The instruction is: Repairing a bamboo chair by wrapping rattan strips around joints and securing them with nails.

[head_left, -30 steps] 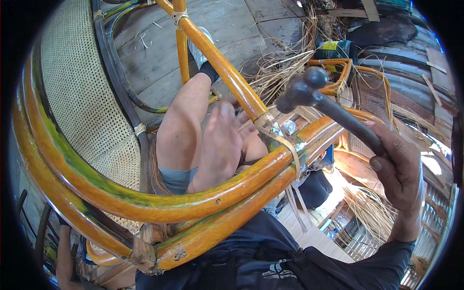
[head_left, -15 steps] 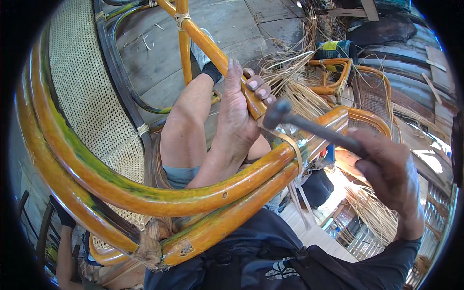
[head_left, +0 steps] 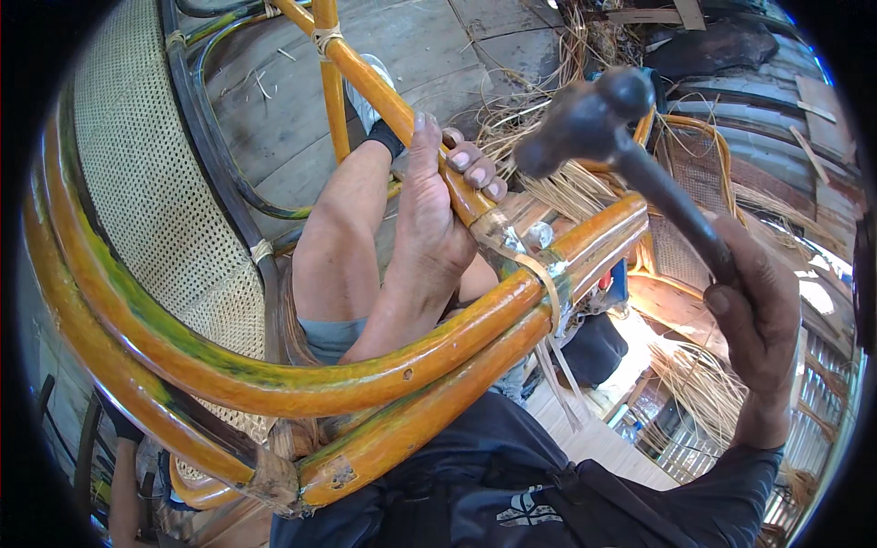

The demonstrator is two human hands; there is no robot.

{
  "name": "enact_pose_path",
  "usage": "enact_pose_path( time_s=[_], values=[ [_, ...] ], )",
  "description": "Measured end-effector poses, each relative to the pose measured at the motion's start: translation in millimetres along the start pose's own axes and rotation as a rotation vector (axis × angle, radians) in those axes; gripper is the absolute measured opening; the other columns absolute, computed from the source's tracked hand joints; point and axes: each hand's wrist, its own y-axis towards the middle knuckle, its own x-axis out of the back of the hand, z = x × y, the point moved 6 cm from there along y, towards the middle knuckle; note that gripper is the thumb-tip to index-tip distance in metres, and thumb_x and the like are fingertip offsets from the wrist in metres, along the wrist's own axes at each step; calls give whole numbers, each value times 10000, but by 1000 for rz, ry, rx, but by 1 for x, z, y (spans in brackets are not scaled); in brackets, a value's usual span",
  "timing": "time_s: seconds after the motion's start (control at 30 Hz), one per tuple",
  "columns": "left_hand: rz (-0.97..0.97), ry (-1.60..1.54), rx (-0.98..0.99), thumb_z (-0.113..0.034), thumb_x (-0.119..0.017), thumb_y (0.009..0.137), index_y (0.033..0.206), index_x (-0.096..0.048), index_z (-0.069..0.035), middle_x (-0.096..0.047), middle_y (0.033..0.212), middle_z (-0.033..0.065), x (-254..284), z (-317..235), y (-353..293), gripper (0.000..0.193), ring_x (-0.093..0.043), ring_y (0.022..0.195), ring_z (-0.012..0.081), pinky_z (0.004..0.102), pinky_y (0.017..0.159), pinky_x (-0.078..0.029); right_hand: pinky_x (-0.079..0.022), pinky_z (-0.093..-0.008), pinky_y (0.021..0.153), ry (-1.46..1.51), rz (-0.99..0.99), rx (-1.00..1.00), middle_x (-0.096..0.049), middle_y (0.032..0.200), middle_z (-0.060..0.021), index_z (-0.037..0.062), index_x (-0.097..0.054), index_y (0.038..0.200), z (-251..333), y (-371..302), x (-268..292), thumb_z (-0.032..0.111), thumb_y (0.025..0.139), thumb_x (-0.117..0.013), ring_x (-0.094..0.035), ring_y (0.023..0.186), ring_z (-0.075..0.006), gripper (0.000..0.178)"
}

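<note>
Across my lap lies a rattan chair frame (head_left: 301,384) of glossy orange-yellow bent poles with green streaks. My left hand (head_left: 438,196) is wrapped around a straight rattan pole (head_left: 375,84) just above its joint with the curved arm poles. A pale binding strip (head_left: 551,290) loops around the paired poles at that joint, its loose ends hanging below. In my right hand (head_left: 758,306) is a dark ball-peen hammer (head_left: 671,194), gripped by the handle, its head raised above the joint and apart from it. Woven cane (head_left: 137,155) fills the panel on the left.
Loose cane strips (head_left: 699,393) lie in heaps at the right and behind the joint. Another rattan chair (head_left: 699,173) stands at the far right. A dark chair frame (head_left: 219,137) edges the cane panel. Another person's arm (head_left: 125,475) shows at the lower left.
The hammer has risen up and to the right, away from the joint. My left hand keeps its hold on the pole, and the view has shifted slightly.
</note>
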Motion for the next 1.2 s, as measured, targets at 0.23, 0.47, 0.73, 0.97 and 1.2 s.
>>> enact_pose_path(
  time_s=[0.23, 0.47, 0.73, 0.97, 1.2],
  values=[
    [23, 238, -101, -414, -565, 870, 1009, -483, -57, -558, 862, 61, 7, -17, -30, 392, -561, 771, 178, 325, 707, -466, -417, -285, 634, 215, 6, -191, -546, 785, -88, -27, -508, 1181, -35, -9, -17, 319, 889, -539, -508, 670, -149, 454],
    [45, 405, 108, -297, -739, 748, 1210, -393, -22, -555, 1047, 108, 3, 10, -61, 639, -546, 1006, 186, 347, 893, -455, -426, -283, 693, 289, 65, -138, -567, 858, -123, -45, -501, 1182, -33, -3, -25, 226, 875, -537, -530, 729, -156, 411],
    [49, 435, -1, -321, -737, 749, 1235, -393, 9, -556, 1067, 106, 28, 11, -56, 681, -536, 1047, 197, 345, 929, -436, -477, -348, 658, 80, 195, -128, -614, 803, -132, -5, -523, 1177, -30, -2, -35, 172, 835, -563, -608, 702, -229, 387],
    [138, 289, 54, -330, -687, 791, 1229, -404, -17, -547, 1103, 112, 19, 18, -54, 608, -523, 1076, 200, 356, 939, -431, -421, -310, 584, 244, -229, -331, -574, 786, -97, 20, -476, 1255, -42, -21, 2, 70, 797, -559, -558, 669, -162, 468],
    [179, 327, -7, -326, -658, 815, 1216, -410, -18, -530, 1147, 123, 34, 10, -53, 563, -536, 1055, 184, 318, 911, -453, -451, -311, 640, 201, 139, -72, -584, 814, -90, -11, -486, 1219, -29, -5, -39, 177, 861, -517, -556, 644, -154, 406]
  ],
)
